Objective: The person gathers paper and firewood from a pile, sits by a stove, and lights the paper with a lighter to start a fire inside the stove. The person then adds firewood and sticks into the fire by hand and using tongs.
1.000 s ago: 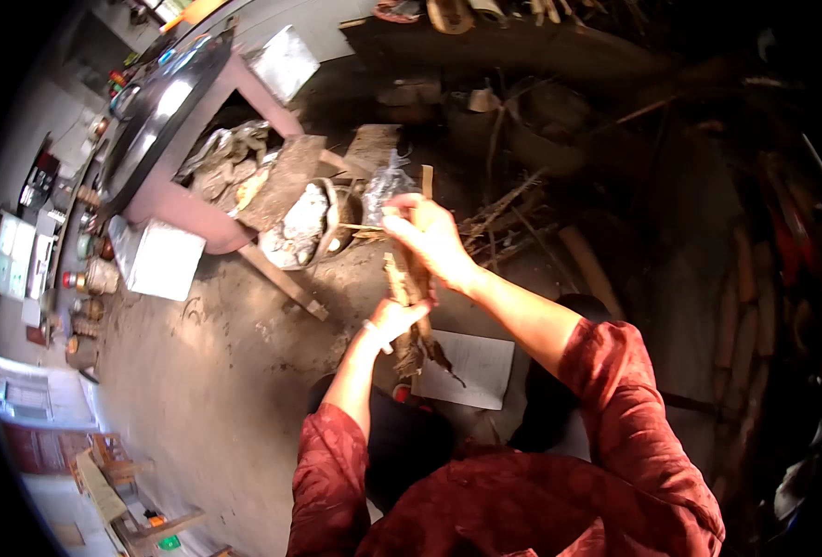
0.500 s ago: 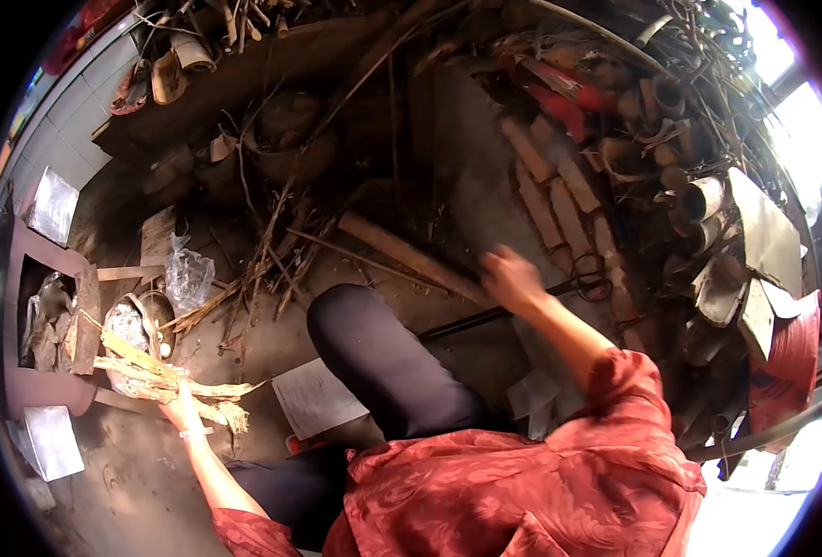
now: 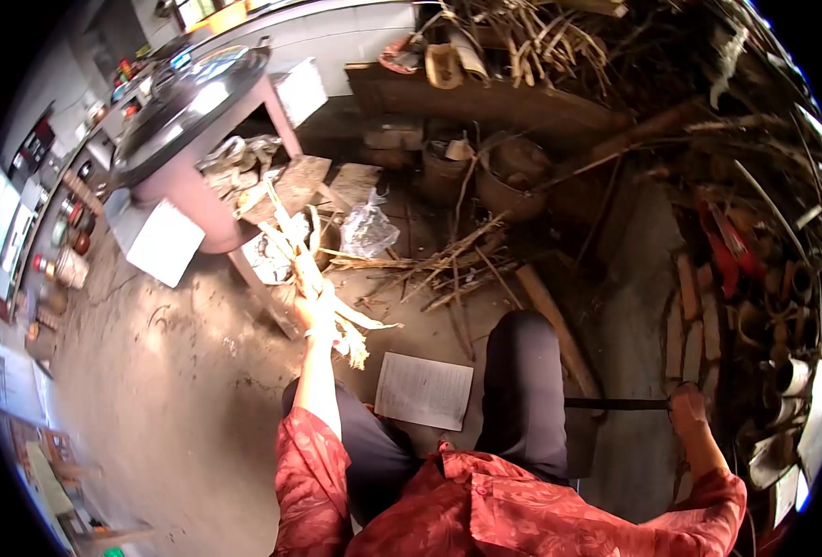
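My left hand [image 3: 315, 318] is closed around a bundle of split firewood [image 3: 307, 274], pale and ragged at the near end. The bundle's far end points toward a basin-like container [image 3: 269, 255] beside the stove. Out to the right, my right hand [image 3: 688, 408] is closed at the end of a long, dark rod [image 3: 617, 404], which lies level beyond my knee. The fingers are small and shaded, and the rod's gripped end is hidden in the hand.
A round-topped stove [image 3: 208, 209] stands at left, with a clear plastic bag [image 3: 369, 227] nearby. Thin sticks [image 3: 448, 265] and a timber piece [image 3: 555, 325] lie on the floor. A printed sheet [image 3: 424, 390] is between my knees. Bricks [image 3: 691, 320] and stacked wood line the right.
The view has swung left, showing more of the stove and room. My right hand has moved outward to the end of the dark rod. The left hand still holds the firewood.
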A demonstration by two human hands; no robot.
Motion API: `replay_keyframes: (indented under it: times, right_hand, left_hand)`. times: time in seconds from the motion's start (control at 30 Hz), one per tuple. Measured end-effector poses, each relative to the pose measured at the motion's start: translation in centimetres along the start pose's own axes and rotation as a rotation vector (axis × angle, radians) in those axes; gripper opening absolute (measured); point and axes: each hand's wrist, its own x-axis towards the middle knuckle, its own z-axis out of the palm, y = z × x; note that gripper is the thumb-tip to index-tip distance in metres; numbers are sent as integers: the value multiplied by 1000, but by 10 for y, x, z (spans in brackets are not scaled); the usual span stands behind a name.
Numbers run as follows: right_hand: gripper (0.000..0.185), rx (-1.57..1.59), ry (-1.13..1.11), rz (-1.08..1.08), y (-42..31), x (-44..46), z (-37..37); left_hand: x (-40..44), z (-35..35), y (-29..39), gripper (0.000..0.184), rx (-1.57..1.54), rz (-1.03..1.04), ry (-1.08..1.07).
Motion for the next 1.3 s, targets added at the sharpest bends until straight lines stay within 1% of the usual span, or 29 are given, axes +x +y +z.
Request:
replay_keyframes:
  times: [0.03, 0.07, 0.1, 0.13, 0.17, 0.2, 0.23, 0.27, 0.37, 0.4, 0.43, 0.5, 0.53, 0.57, 0.63, 0.7, 0.77, 0.8, 0.83, 0.9, 0.97, 1.0, 1.1, 1.13, 1.23, 1.27, 1.3]
  right_hand:
    - [17, 4, 2, -8, -1, 4, -18]
    - [17, 11, 20, -13, -2, 8, -35]
    - [17, 23, 63, -24, -2, 11, -48]
    - [17, 57, 132, -31, 5, 17, -42]
    - [18, 190, 245, -52, -3, 1, -96]
    - [18, 196, 289, -8, -4, -6, -110]
    - [19, 200, 330, 36, -4, -9, -118]
    - [20, 310, 345, 72, -4, -9, -122]
    - [23, 611, 292, 208, -15, 0, -110]
    - [26, 740, 297, 139, -24, 1, -120]
    - [25, 800, 282, 51, -28, 12, -114]
    - [29, 1315, -58, 34, -48, 37, -124]
    - [31, 1488, -210, -4, -63, 46, -153]
    - [34, 1656, -368, -42, -80, 55, -187]
    - [34, 1856, -456, -117, -118, 94, -222]
    - [35, 2011, -566, -413, -153, 153, -237]
    - [35, 1986, -612, -371, -202, 200, -273]
    - [34, 2032, -717, -330, -227, 232, -276]
    - [35, 2075, -820, -291, -251, 261, -280]
    - [38, 2155, -837, -280, -294, 286, -302]
    - [43, 2147, -866, -328, -335, 320, -309]
    - [45, 2118, -809, -315, -350, 330, -318]
    - [41, 2019, -819, -298, -393, 372, -325]
    - [41, 2078, -647, -335, -407, 375, -327]
    - [43, 2039, -647, -332, -435, 398, -332]
    - [40, 1994, -621, -326, -445, 405, -330]
    - [38, 1947, -594, -318, -457, 414, -326]
  left_hand:
    - [-2, -1, 4, 32, -1, -28, 9]
    - [-3, -3, 9, 34, 122, -29, 19]
    - [-5, -3, 10, 32, 111, 2, 31]
    - [-5, -4, 8, 29, 118, 24, 29]
    - [-5, -4, 7, 26, 124, 44, 26]
    - [-8, -5, 12, 24, 46, 55, 17]
    - [-8, -8, 15, 24, 69, 42, 22]
    - [-8, -9, 17, 24, 90, 27, 27]
    - [-13, -7, 30, 23, 96, 20, 70]
    - [-10, -6, 27, 23, 100, 27, 75]
    - [-8, -5, 25, 23, 107, 38, 80]
    - [-6, -3, 20, 25, 81, -17, 56]
    - [-5, -1, 19, 27, 71, -41, 42]
    - [-7, 1, 22, 28, 74, -18, 55]
    - [-10, 6, 34, 30, 71, 33, 83]
    - [-11, 7, 35, 30, 46, 4, 86]
    - [-9, 7, 40, 28, 44, -17, 93]
    - [-8, 4, 48, 26, 162, -106, 46]
    - [-6, 4, 43, 25, 148, -81, 51]
    - [0, 5, 38, 23, 100, 43, 78]
    - [7, 2, 39, 21, 175, -42, 38]
    - [10, 1, 29, 19, 165, 42, 54]
    - [17, -1, 31, 16, 190, 74, 21]
    - [18, -1, 32, 14, 208, 123, 29]
    - [23, -4, 15, 13, 123, 117, 31]
    - [25, -11, 5, 13, 224, 170, -16]
    - [25, -12, 11, 11, 188, 170, -7]
